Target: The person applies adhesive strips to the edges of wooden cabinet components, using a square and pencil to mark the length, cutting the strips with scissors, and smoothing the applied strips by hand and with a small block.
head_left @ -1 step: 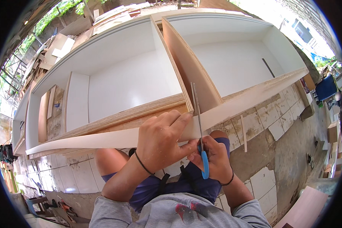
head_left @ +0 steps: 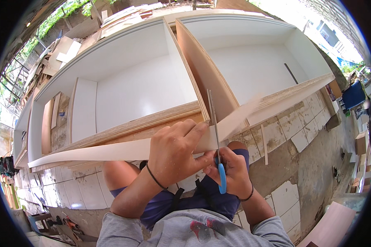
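A long pale flexible strip (head_left: 99, 152) runs along the near edge of a white-lined plywood cabinet (head_left: 140, 78) lying on its back. My left hand (head_left: 173, 148) grips the strip near the middle divider, thumb below and fingers over its upper edge. My right hand (head_left: 233, 166) holds scissors (head_left: 222, 179) by their blue handle, blades pointing up across the strip just right of my left fingers. Beyond the blades, the right-hand piece of the strip (head_left: 237, 121) slants up and is blurred at its far end. Whether it is fully severed is hard to tell.
A brown-faced divider panel (head_left: 202, 61) stands inside the cabinet. A thin offcut (head_left: 264, 144) lies on the broken floor tiles (head_left: 286, 193) at right. Stacked scrap boards (head_left: 66, 51) fill the far left, and a pale panel (head_left: 332, 224) lies at lower right.
The strip's right part has swung away from the cabinet's near edge and now tilts upward, baring the plywood edge there. Both hands and the scissors stay in place.
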Motion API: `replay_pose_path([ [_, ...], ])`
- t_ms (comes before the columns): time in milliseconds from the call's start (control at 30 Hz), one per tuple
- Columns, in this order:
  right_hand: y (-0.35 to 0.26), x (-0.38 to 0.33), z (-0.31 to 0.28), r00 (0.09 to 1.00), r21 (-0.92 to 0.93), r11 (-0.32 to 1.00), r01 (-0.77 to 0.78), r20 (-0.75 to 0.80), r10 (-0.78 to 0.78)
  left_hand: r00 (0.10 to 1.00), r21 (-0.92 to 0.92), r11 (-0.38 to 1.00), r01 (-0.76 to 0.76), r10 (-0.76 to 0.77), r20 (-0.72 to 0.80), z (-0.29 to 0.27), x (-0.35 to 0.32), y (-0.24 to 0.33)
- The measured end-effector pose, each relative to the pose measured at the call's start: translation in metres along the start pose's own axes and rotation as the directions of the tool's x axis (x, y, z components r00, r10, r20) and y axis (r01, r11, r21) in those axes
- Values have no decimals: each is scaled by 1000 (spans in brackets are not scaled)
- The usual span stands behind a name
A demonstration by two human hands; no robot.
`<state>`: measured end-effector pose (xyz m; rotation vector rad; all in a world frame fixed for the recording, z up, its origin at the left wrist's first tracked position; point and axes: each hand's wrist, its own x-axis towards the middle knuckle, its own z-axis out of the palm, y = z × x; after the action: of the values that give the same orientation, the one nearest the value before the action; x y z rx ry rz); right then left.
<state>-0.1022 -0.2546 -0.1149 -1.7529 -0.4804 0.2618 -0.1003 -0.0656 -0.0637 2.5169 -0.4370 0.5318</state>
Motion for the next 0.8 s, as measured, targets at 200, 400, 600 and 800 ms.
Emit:
replay_pose_path([
  [200,-1,-3,0,1000,-18,1000,-12,1,12,1000,15,1000,-3,3,-3,0,-1,3],
  [400,4,-7,0,1000,10,1000,8,-9,-8,999,24,1000,19,-19,26,1,-2,7],
  [600,9,-12,3,998,-34,998,54,-28,-55,1000,40,999,0,0,19,-3,-5,10],
  [800,15,-18,-2,977,7,996,90,-192,-87,998,13,1000,2,-1,-64,-1,-6,4],
])
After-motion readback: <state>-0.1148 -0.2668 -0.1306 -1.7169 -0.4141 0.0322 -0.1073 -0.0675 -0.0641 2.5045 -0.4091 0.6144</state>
